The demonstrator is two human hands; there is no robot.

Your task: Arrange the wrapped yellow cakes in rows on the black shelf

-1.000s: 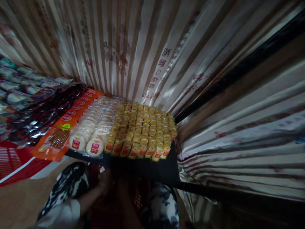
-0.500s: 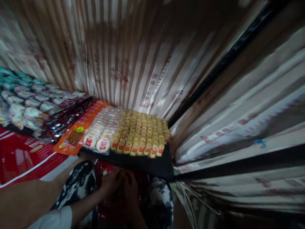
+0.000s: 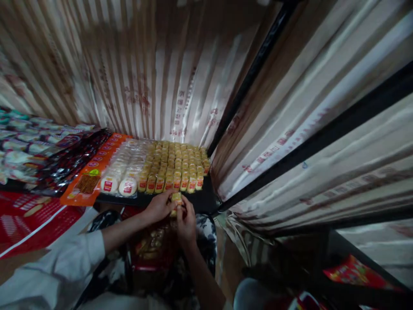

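Note:
A small yellow wrapped snack cake [image 3: 176,198] is pinched between both hands, just in front of the shelf's near edge. My left hand [image 3: 160,206] grips it from the left, and my right hand [image 3: 187,221] closes on it from the right. Right behind stand tight rows of the same yellow snack cakes [image 3: 174,165] with red labels, on a black shelf [image 3: 206,196]. Below my hands, between my knees, a red basket [image 3: 150,267] holds more wrapped yellow pieces; my forearms partly hide it.
Left of the cakes lie round white packaged crackers [image 3: 127,186], an orange snack packet [image 3: 87,183], dark packets [image 3: 61,165] and white packets [image 3: 19,159]. A red shopping basket [image 3: 29,224] stands at left. Pleated curtains [image 3: 155,77] hang behind. A red packet [image 3: 355,271] lies lower right.
Both hands have risen from the red basket to the shelf's edge, with a yellow snack cake now visible between them. The view has shifted to the right.

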